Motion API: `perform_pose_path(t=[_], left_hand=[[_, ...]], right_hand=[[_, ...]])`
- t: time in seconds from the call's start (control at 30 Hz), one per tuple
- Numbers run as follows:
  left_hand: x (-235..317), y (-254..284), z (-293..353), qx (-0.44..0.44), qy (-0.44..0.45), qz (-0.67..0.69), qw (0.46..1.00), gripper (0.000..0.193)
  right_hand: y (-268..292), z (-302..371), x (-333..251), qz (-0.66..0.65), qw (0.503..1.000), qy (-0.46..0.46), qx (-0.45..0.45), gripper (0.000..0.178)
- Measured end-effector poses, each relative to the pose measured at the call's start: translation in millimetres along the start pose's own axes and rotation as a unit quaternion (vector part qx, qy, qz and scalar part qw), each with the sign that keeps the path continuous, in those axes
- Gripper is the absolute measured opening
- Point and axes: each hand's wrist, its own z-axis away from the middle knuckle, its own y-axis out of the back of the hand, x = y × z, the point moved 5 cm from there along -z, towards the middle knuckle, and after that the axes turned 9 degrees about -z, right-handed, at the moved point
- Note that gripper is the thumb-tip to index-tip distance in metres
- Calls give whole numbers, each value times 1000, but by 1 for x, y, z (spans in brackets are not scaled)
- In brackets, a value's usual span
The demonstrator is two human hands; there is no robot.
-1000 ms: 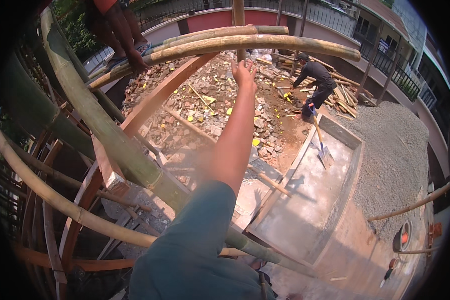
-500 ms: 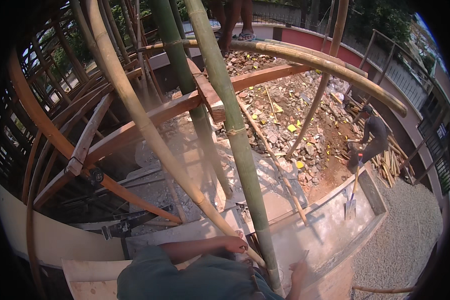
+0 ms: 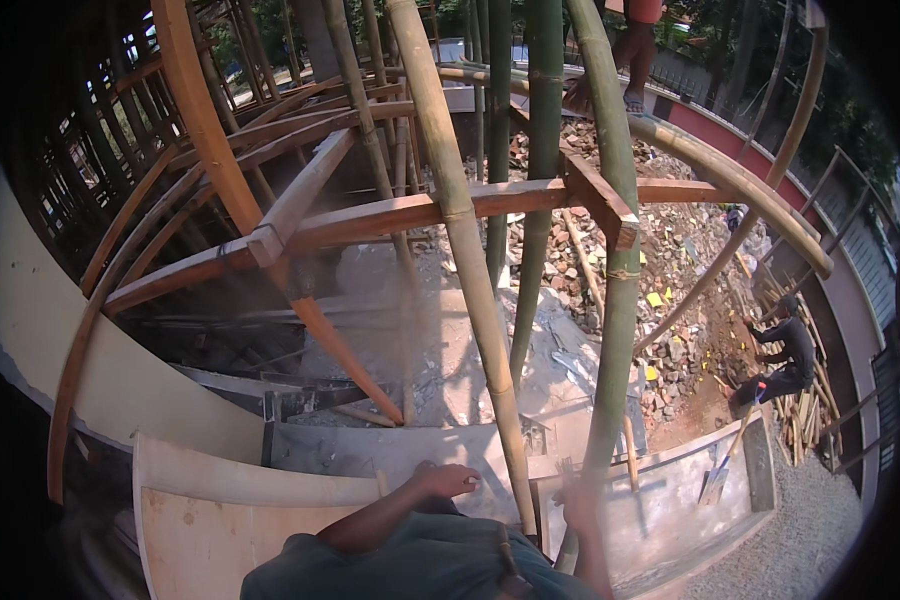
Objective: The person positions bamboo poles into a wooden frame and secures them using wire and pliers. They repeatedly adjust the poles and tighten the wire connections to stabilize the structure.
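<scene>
Right hand [image 3: 582, 504] has moved nearer green bamboo [image 3: 620, 330], left hand [image 3: 452, 482] near tan pole [image 3: 468, 270]; hands' grip unclear

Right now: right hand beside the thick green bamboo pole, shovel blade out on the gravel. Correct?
Not quite. The shovel blade is in the shallow concrete trough, not out on the gravel; the head view shows it. The right hand is beside the thick green bamboo pole, as you say.
</scene>
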Motion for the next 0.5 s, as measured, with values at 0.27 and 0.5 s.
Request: perform_pose_path(t=[0.27,0.5], left_hand=[[-36,77,-11,50,-69,145,986,42],[-98,87,-8,-28,11,213,977,40]], right_hand=[[-102,-44,-107,51,994,-63,-67,41],[-121,-66,-150,61,993,-102,-18,40]])
